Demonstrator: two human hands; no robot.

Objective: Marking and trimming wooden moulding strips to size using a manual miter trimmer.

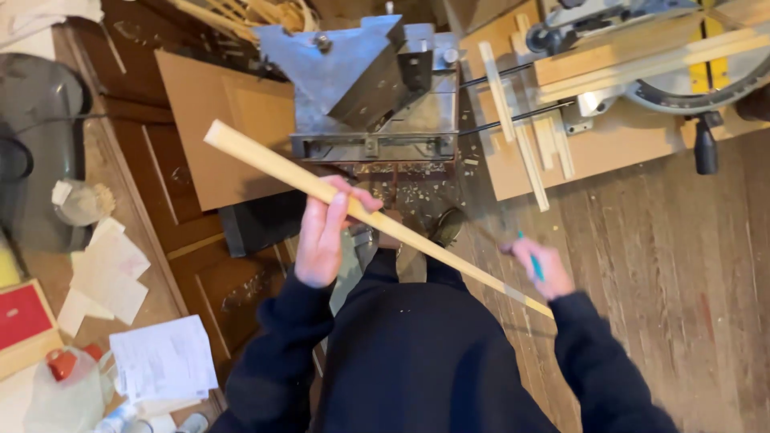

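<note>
The left hand (322, 236) grips a long pale wood strip (337, 196), slanting just in front of the grey metal cutter (369, 88); the right hand (539, 269) is closed on a teal pencil (532, 261) at its lower end. A steady strip helps accuracy. Right of the cutter, a mitre saw (642, 56) stands over plank flooring (682, 265).

I count one long wooden strip (353, 204) across my two hands, one teal pencil (534, 263), one metal cutter (369, 88) at twelve o'clock, one miter saw (682, 72) at two o'clock.
</note>
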